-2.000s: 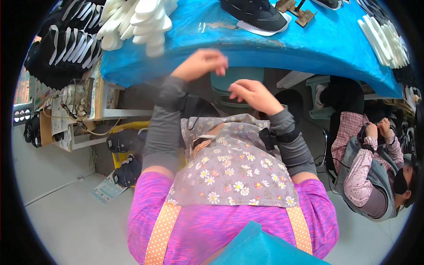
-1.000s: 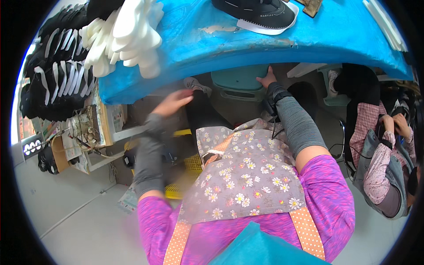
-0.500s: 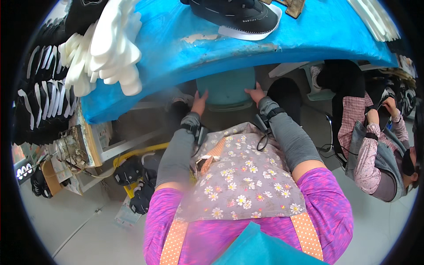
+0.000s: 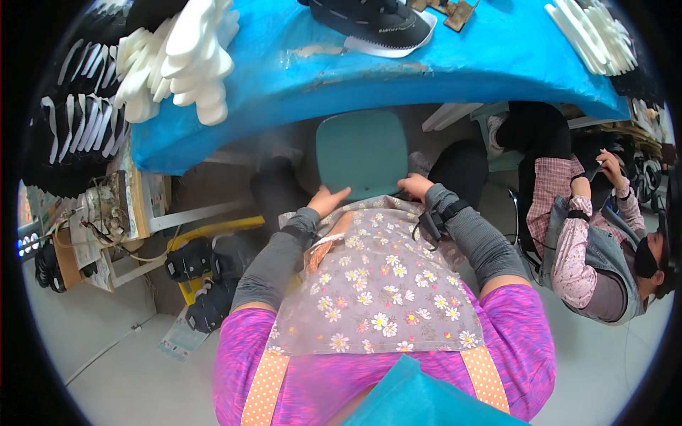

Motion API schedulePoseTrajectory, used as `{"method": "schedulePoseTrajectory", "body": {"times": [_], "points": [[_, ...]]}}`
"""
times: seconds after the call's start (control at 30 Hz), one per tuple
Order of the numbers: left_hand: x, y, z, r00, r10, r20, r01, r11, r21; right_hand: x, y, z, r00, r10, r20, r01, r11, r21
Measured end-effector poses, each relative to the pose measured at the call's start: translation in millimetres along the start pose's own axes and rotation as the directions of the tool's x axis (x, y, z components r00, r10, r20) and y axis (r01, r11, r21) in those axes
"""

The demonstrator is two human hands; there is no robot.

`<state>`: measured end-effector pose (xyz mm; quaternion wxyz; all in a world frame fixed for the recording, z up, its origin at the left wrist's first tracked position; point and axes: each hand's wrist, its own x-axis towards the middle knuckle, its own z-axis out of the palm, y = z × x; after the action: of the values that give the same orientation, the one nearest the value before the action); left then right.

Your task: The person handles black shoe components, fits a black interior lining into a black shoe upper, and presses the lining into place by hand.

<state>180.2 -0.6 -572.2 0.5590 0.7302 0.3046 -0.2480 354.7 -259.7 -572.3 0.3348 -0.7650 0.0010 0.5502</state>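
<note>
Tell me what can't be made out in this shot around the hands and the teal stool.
Head view only:
- Teal stool: legs hidden below its seat.
- Left hand and right hand: fingertips at the seat's near edge; grip underneath not visible.
- Black shoe: cut off by the top edge.
- White soles: count unclear, overlapping.

Both hands [image 4: 369,195] on teal stool seat [image 4: 361,153]

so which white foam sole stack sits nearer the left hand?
The stack at the table's left edge; the other white stack lies at the far right corner, well away from the left hand.
</note>
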Motion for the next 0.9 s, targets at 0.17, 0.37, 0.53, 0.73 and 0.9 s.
{"method": "schedulePoseTrajectory", "body": {"times": [0.17,0.37,0.53,0.73,0.9], "points": [[-6,15,0,0.995,0.090,0.032,-0.095,0.927,0.363,-12,-12,5,0.952,-0.306,0.023,0.266,0.787,-0.556],[-32,16,-36,0.912,0.312,-0.268,-0.255,0.940,0.227,-106,-139,-65,0.429,-0.830,-0.357,0.869,0.487,-0.089],[-29,-51,-71,0.788,0.384,-0.481,-0.506,0.849,-0.153,-127,-271,-181,-0.186,-0.635,-0.750,0.895,0.205,-0.395],[-27,-28,-77,0.773,0.102,-0.627,-0.503,0.701,-0.506,-49,-379,-318,-0.208,-0.683,-0.700,0.812,0.278,-0.513],[-24,-31,-80,0.777,0.093,-0.623,-0.512,0.669,-0.539,-66,-388,-331,-0.079,-0.717,-0.693,0.762,0.405,-0.506]]}}
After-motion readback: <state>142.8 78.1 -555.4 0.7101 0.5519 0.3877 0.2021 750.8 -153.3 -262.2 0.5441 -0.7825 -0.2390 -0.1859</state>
